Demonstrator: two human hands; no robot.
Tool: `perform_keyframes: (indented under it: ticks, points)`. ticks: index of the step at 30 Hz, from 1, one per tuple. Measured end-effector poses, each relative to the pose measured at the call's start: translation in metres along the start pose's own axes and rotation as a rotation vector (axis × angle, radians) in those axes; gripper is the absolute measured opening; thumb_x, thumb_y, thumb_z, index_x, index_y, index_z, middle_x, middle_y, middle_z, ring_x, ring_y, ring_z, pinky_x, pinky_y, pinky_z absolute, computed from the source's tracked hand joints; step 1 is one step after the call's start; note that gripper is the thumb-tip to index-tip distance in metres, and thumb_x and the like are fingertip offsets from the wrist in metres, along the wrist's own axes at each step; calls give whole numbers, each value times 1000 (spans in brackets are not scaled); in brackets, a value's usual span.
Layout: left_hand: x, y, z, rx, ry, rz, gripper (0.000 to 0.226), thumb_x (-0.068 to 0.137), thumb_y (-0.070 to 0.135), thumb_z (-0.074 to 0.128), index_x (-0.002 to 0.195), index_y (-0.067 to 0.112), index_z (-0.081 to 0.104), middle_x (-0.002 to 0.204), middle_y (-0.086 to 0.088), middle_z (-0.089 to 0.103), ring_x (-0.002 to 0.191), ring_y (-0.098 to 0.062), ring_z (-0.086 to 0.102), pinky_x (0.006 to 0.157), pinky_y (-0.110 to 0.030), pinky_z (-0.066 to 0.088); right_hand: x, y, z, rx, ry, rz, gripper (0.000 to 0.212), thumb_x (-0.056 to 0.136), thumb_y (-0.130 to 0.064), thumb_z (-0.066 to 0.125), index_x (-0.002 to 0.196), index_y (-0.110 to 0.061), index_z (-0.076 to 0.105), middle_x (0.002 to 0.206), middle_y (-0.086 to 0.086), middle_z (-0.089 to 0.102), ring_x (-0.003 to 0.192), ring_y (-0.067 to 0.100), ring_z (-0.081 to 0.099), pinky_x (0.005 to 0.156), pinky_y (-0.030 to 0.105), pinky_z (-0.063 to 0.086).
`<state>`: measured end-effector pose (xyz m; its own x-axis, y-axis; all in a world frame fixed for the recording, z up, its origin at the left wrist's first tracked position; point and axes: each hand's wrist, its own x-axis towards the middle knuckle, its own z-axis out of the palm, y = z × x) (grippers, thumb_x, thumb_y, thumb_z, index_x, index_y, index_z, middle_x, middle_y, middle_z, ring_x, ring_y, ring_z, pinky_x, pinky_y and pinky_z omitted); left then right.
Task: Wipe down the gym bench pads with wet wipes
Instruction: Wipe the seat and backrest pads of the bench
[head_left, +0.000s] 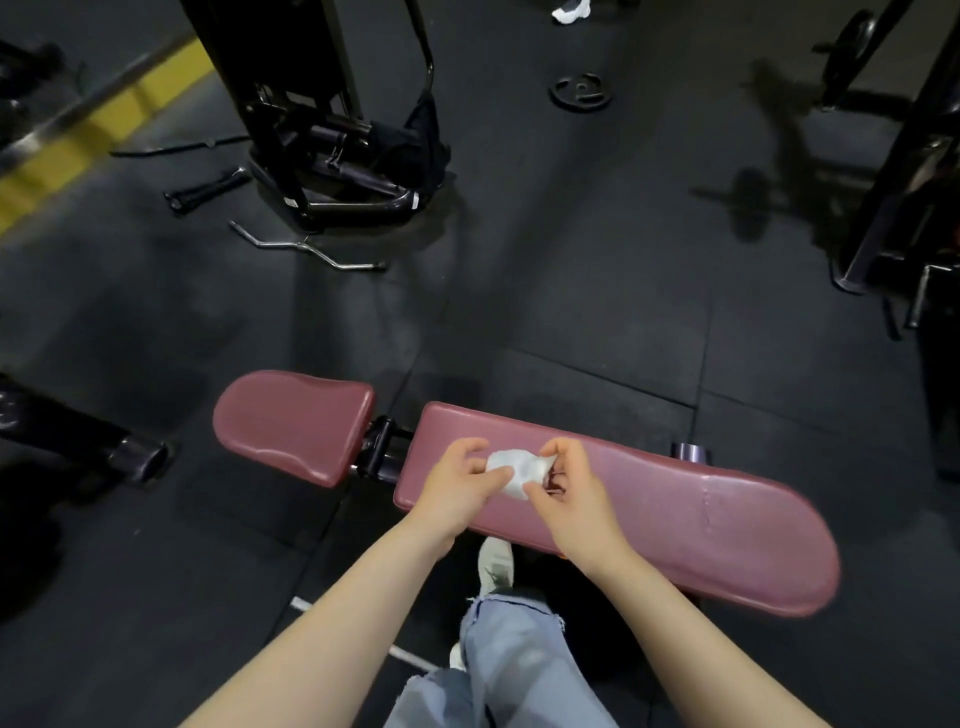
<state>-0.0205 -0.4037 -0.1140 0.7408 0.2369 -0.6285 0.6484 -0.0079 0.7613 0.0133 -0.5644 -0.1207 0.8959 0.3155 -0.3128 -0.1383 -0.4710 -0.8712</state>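
Both hands, left hand (457, 488) and right hand (566, 488), pinch wet wipe (519, 470) mid-frame over long pad (701, 525); bunched wipe risks tearing or dropping while unfolding.

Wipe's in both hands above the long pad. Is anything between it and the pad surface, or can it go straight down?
Nothing visible stands in the way. The wet wipe is pinched between the left hand and right hand directly over the long maroon pad, whose surface shows bare. The wipe looks bunched rather than spread.

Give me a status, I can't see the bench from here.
Left hand and right hand both pinch the wet wipe, bunched above the long pad. Nothing in the way.
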Motion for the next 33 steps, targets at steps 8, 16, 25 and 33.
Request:
perform_keyframes:
  ticks: [8, 16, 25, 33]
  points:
    - [61, 19, -26, 323, 8, 115, 43, 89, 1, 52, 125, 25, 56, 110, 3, 65, 93, -9, 60, 72, -17, 44, 82, 5, 7, -447, -251, 210, 32, 94, -33, 58, 124, -20, 59, 120, -3, 64, 97, 13, 55, 80, 24, 41]
    - [105, 32, -52, 456, -99, 205, 38, 91, 1, 48, 110, 34, 58, 100, 10, 64, 95, -7, 61, 82, -25, 49, 121, -14, 19, -310, -334, -3, 58, 91, -36, 64, 144, -24, 44, 140, -14, 47, 128, 6, 44, 101, 22, 35]
    - [143, 25, -87, 445, -146, 269, 35, 94, 3, 48, 109, 33, 58, 99, 12, 65, 90, -6, 60, 80, -25, 47, 133, -8, 65, -69, -89, 195, 14, 85, -18, 68, 76, -23, 58, 77, -6, 60, 66, 6, 51, 61, 23, 41]
    - [180, -8, -109, 525, -282, 291, 33, 94, 3, 49, 118, 24, 59, 104, 15, 58, 93, -3, 56, 82, -18, 44, 130, 10, 124, 322, 85, 414, 7, 92, -11, 55, 95, -15, 51, 86, 1, 56, 72, 10, 51, 61, 21, 43]
